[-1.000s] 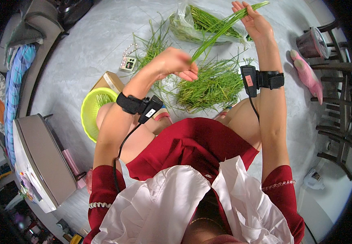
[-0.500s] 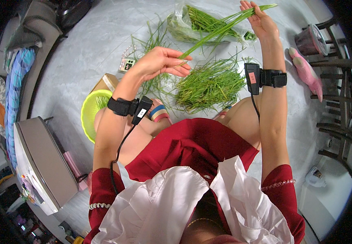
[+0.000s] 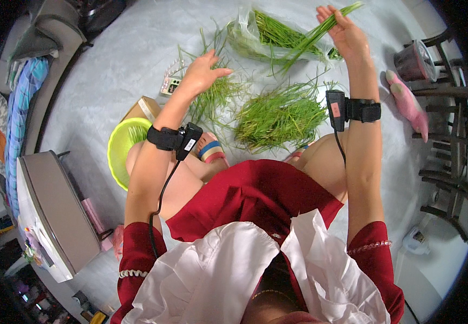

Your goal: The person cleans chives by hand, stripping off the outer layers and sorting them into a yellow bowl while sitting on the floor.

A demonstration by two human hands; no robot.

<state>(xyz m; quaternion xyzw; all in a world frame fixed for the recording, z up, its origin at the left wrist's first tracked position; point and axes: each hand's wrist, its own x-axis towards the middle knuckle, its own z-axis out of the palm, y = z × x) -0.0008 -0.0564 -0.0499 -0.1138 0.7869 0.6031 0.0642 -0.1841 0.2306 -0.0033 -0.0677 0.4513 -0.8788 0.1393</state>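
Observation:
Up at the top right, my right hand [image 3: 348,36] is closed around a small bunch of garlic chives [image 3: 312,40], whose long green blades hang down to the left. My left hand [image 3: 201,74] is over a loose scatter of chive scraps [image 3: 216,100], its thumb apart from the fingers and nothing visible in it. A large heap of chives [image 3: 280,117] lies on the floor in front of my knees. Beyond it, a clear plastic bag [image 3: 239,35] holds more chives.
A yellow-green basin [image 3: 116,156] with some chives inside stands by my left leg, a cardboard box [image 3: 146,109] behind it. To the right are a pink plush toy [image 3: 406,102], a lidded bucket [image 3: 415,60] and dark chairs [image 3: 444,135]. A grey-topped cabinet [image 3: 58,208] is at left.
My left hand has left the chive bunch and moved left over the scraps. The bunch now hangs from my right hand alone, its loose ends drooping lower.

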